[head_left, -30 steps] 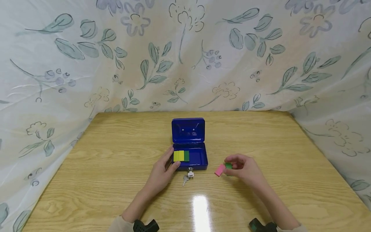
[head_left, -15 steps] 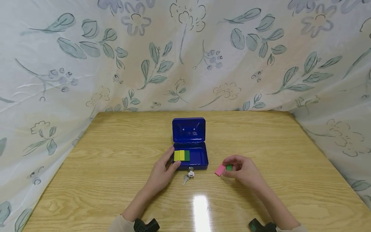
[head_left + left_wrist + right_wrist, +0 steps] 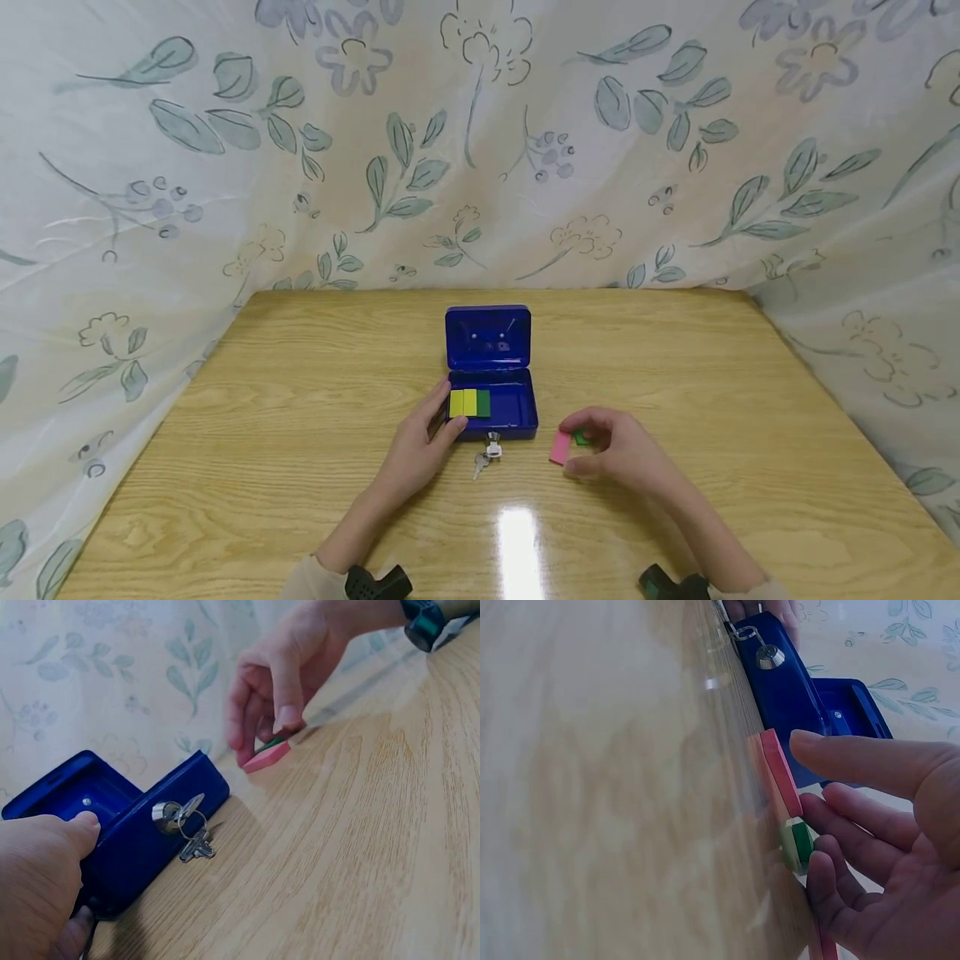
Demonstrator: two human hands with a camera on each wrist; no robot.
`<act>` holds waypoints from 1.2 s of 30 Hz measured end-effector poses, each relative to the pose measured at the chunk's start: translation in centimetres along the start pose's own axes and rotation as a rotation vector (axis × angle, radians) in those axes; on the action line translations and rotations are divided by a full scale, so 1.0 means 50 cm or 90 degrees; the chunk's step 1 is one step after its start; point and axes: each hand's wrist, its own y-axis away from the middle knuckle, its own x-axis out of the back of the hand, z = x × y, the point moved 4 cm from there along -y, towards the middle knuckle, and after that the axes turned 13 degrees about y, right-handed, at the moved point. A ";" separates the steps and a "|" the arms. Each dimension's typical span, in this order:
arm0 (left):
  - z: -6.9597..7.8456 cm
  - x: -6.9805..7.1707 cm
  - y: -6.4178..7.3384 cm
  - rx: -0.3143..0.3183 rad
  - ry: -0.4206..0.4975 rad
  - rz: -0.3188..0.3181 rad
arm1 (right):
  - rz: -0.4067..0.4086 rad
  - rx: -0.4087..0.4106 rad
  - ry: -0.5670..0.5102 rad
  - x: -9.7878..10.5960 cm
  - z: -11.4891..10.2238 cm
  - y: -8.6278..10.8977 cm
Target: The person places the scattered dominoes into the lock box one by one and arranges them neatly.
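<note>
A blue metal cash box (image 3: pixel 517 432) stands with its lid (image 3: pixel 487 333) raised. My left hand (image 3: pixel 420 437) holds its front left corner, thumb over the front rim and fingers along the left side. Inside lie two yellow blocks (image 3: pixel 463 403) and a green block (image 3: pixel 483 403), side by side. My right hand (image 3: pixel 622 450) is around a pink block (image 3: pixel 559 447) on the table, index finger at its far end and thumb near its near end. In the right wrist view, a gap shows between thumb and pink block. A small green block (image 3: pixel 801 840) lies beside it, under the fingers.
A key sits in the box's front lock (image 3: pixel 492 437), with a second key (image 3: pixel 481 462) hanging from its ring. Another red-pink piece (image 3: pixel 825 946) shows under the right fingers. A floral cloth (image 3: pixel 487 167) rises behind the wooden table (image 3: pixel 337 350).
My right hand has shifted left from the green block to the pink block, its thumb and index finger spreading. The pink block has turned more upright in view. The left hand stays on the box.
</note>
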 end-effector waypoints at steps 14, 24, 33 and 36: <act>0.002 -0.001 0.001 0.003 -0.003 0.004 | 0.013 -0.011 -0.037 -0.008 -0.005 -0.001; 0.003 -0.001 0.001 0.010 0.001 0.007 | 0.001 0.003 -0.046 -0.016 -0.010 -0.002; 0.003 -0.001 0.001 0.006 -0.008 0.008 | 0.004 0.023 0.007 -0.021 -0.018 -0.005; 0.001 -0.001 0.001 0.006 -0.010 0.005 | 0.007 0.029 0.021 -0.023 -0.019 -0.005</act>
